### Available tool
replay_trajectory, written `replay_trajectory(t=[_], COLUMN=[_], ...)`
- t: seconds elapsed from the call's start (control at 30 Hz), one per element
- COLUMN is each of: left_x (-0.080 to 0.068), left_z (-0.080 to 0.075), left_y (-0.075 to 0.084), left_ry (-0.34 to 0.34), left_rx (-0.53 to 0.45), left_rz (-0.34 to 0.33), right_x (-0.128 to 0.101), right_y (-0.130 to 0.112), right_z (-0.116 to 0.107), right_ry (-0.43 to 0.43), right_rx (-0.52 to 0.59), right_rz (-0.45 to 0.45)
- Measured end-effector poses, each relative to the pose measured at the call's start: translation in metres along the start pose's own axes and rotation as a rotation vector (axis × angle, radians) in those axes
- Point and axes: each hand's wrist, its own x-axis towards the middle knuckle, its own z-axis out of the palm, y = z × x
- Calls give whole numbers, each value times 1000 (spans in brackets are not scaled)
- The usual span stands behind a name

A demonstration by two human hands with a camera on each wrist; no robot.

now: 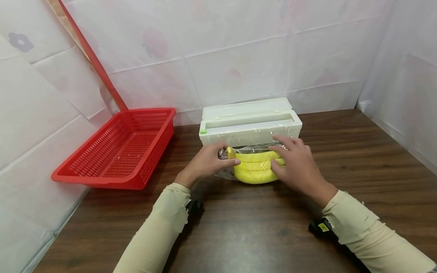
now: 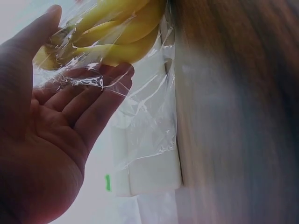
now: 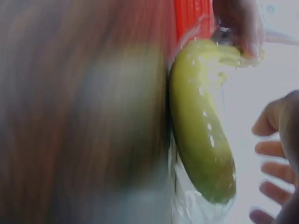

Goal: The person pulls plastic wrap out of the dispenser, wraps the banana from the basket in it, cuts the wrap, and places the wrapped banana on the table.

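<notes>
A bunch of yellow bananas (image 1: 256, 172) lies on the table in clear cling film (image 2: 147, 116), its stem end to the left. My left hand (image 1: 209, 162) holds that end, thumb on the near side and fingers behind; film drapes over the fingers in the left wrist view. My right hand (image 1: 298, 163) hovers at the bananas' right end, fingers spread and thumb in front. In the right wrist view these fingers (image 3: 275, 172) stand apart from the fruit. Just behind the bunch, the white cling film box (image 1: 250, 132) has its lid raised.
To the left stands a red perforated plastic basket (image 1: 117, 181). A red strip (image 1: 97, 64) rises behind it along the corner. Pale patterned sheeting (image 1: 239, 49) covers the walls around the brown wooden table (image 1: 246, 235).
</notes>
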Motion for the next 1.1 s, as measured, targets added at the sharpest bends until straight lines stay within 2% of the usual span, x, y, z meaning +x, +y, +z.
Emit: replay_trajectory(t=[0.13, 0.27, 0.4, 0.6, 0.77, 0.93, 1.1], left_x=[0, 2, 3, 5, 6, 5, 4], left_z=[0, 1, 4, 8, 8, 5, 3], left_y=[1, 1, 1, 1, 1, -1, -4], left_ry=[3, 2, -2, -14, -37, -49, -73], left_rx=[17, 28, 30, -7, -26, 10, 21], left_rz=[-17, -33, -31, -17, -18, 16, 52], right_x=[1, 3, 5, 7, 6, 5, 6], right_y=[-8, -10, -9, -14, -22, -23, -20], right_z=[5, 10, 14, 20, 22, 21, 18], right_ry=[-79, -201, -301, -404, -429, -405, -379], right_rx=[69, 101, 77, 1, -61, -109, -116], right_rz=[-82, -77, -74, -88, -106, -130, -104])
